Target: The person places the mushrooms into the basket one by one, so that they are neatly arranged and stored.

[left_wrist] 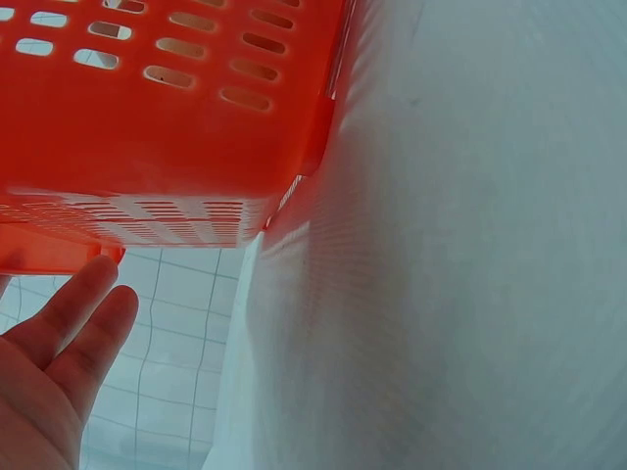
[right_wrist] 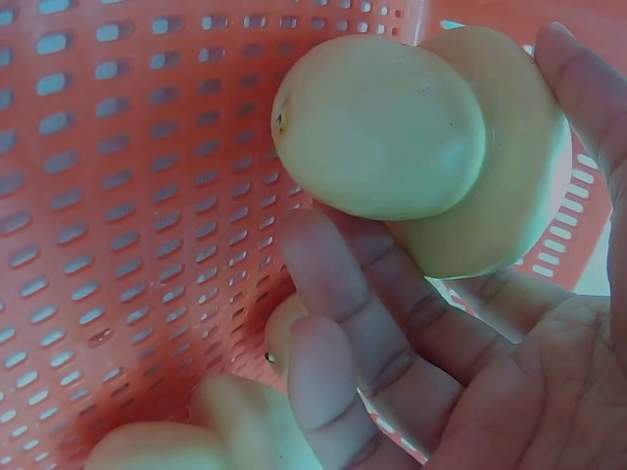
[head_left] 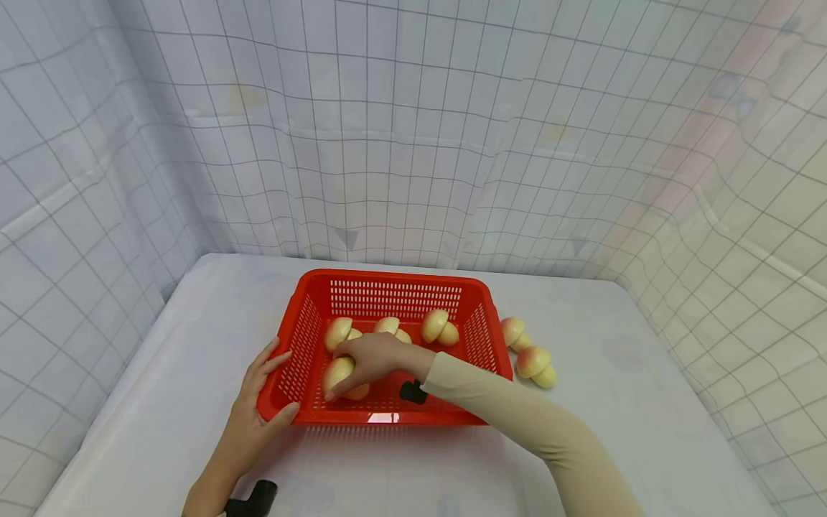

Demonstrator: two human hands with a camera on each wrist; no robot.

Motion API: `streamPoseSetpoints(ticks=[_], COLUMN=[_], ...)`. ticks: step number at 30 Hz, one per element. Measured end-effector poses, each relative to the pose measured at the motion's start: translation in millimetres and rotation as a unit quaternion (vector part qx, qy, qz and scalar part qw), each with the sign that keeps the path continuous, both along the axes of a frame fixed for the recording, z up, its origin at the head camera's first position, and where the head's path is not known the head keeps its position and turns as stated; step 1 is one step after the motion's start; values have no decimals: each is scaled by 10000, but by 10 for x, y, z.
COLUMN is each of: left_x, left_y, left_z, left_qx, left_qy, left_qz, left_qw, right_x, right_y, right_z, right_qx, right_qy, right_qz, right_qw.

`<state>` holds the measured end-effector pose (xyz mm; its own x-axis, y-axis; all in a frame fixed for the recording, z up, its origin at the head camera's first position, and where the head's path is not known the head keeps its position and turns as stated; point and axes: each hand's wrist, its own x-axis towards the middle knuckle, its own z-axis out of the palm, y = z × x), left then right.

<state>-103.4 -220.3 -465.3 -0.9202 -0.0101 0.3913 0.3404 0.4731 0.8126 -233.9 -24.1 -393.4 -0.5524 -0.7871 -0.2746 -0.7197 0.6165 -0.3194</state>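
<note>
A red perforated plastic basket point(head_left: 400, 276) stands on the white-covered table. Inside its front left part, my right hand point(head_left: 376, 357) grips a toy mushroom point(head_left: 337, 373), thumb on the cap's side; up close, its pale rounded stem and wider cap point(right_wrist: 495, 157) show beyond the curled fingers. More yellow mushrooms with reddish caps lie farther back: one at left point(head_left: 338, 334), one in the middle point(head_left: 388, 325), partly behind my hand, and one at right point(head_left: 436, 327). My left hand point(head_left: 254, 411) rests on the basket's front left corner, fingers fairly straight along the left rim, thumb on the front rim.
Two more toy mushrooms lie on the table just right of the basket, one behind point(head_left: 513, 331) and one nearer point(head_left: 533, 362). White curtains with a dark grid pattern point(head_left: 400, 179) hang at the back and both sides. The table's cover point(head_left: 620, 402) is white.
</note>
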Motion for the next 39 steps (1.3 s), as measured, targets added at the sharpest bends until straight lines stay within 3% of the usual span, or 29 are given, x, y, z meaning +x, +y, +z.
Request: streamPoseSetpoints(ticks=[39], left_x=[7], left_y=[8], left_z=[-2], left_qx=[-4], left_qy=[-88], left_qz=[51], left_qw=[9999], right_x=[8], right_y=[-99], right_z=[-103], right_qx=[312], right_qy=[56], right_qz=[-10], right_qw=[9995])
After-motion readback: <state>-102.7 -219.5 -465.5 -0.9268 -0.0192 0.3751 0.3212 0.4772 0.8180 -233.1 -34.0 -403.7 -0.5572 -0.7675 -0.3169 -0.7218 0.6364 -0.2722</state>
